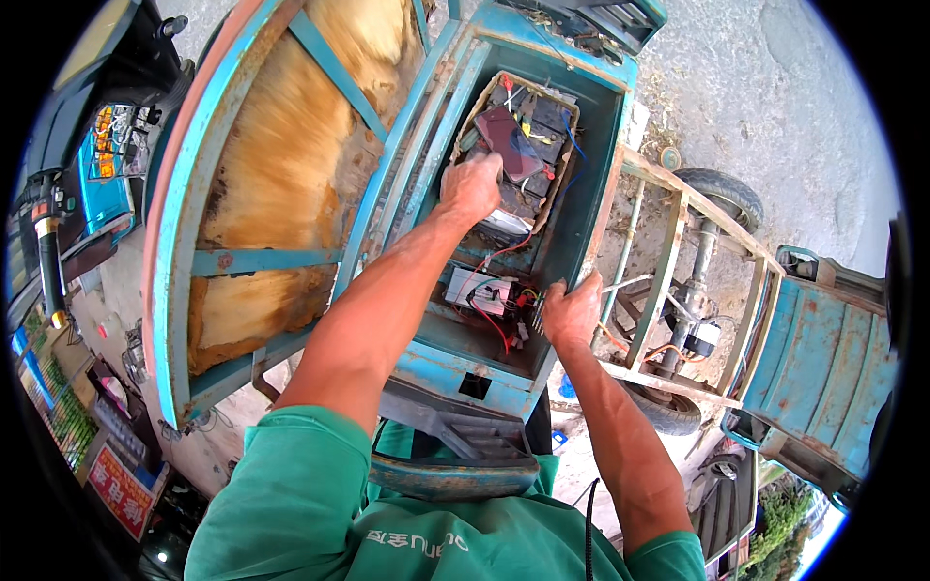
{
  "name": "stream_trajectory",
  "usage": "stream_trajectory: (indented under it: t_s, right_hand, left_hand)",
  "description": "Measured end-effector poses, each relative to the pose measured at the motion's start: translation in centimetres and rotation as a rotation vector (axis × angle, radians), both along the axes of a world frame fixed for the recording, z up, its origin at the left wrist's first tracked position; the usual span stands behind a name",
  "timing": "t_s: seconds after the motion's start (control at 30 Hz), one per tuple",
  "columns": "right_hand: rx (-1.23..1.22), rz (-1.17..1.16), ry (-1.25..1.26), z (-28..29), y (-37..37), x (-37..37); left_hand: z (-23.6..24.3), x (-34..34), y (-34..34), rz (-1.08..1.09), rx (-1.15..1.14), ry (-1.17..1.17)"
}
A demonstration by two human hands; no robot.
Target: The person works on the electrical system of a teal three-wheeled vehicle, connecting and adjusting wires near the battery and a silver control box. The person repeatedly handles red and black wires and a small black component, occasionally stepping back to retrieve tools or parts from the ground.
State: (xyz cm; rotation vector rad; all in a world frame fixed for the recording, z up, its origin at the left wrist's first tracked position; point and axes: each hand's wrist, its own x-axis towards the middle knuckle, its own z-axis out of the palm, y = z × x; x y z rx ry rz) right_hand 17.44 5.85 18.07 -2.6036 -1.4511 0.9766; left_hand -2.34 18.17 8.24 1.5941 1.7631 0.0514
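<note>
Head view, looking down into a blue battery compartment (591,184) of a small cargo vehicle. Far left: a raised seat panel (281,184), blue-framed with a worn orange-brown underside, tilted up beside the compartment. Left hand (472,186) reaches deep into the compartment and rests on the battery pack (528,145), at the pack's near-left edge; fingers curled down over the edge, grip loosely closed, but whether it actually holds anything cannot be told. A dark red flat object (506,140) lies on top of the pack, just beyond the fingers. Nearer the person, red and black wires (494,315) run down to a small grey controller box (473,289) on the compartment floor. Right hand (572,312) sits at the compartment's right wall, beside the wires; fingers bent around the wall's edge, grip closed on it. Further right: open rusted frame, rear axle and motor (699,334), tyre (722,194), then a blue cargo bed (823,368).
</note>
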Motion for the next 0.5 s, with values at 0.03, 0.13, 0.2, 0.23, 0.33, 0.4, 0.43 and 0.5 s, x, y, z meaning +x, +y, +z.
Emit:
stream_trajectory:
  t_s: [0.03, 0.13, 0.2, 0.23, 0.33, 0.4, 0.43, 0.5]
  right_hand:
    - [-0.001, -0.004, 0.003, -0.1, -0.1, 0.1]
    - [0.001, -0.001, -0.007, -0.7, -0.4, 1.0]
    - [-0.003, 0.009, -0.028, -1.0, -0.6, 1.3]
    - [0.0, 0.019, -0.033, -1.1, -0.6, 1.3]
    - [-0.005, 0.019, -0.031, -0.9, -0.2, 1.0]
    - [0.009, 0.042, -0.06, -1.3, -0.4, 1.4]
    - [0.019, 0.057, -0.06, -1.4, -0.6, 1.4]
    - [0.078, 0.122, -0.044, -2.0, -0.8, 1.6]
  left_hand:
    - [-0.6, 0.2, -0.6, -0.075, -0.037, 0.043]
    - [-1.7, 0.4, -1.9, -0.082, -0.045, 0.029]
    - [-1.6, 0.1, -1.7, -0.026, -0.028, -0.08]
    - [-0.5, 0.1, -1.2, 0.011, -0.05, -0.055]
    - [2.0, -0.5, 0.2, 0.141, -0.021, -0.071]
    - [6.8, 0.7, 1.7, 0.104, -0.132, -0.142]
    - [8.5, 1.2, 2.0, 0.008, -0.124, -0.205]
    - [13.8, 2.9, 3.1, -0.322, -0.048, -0.201]
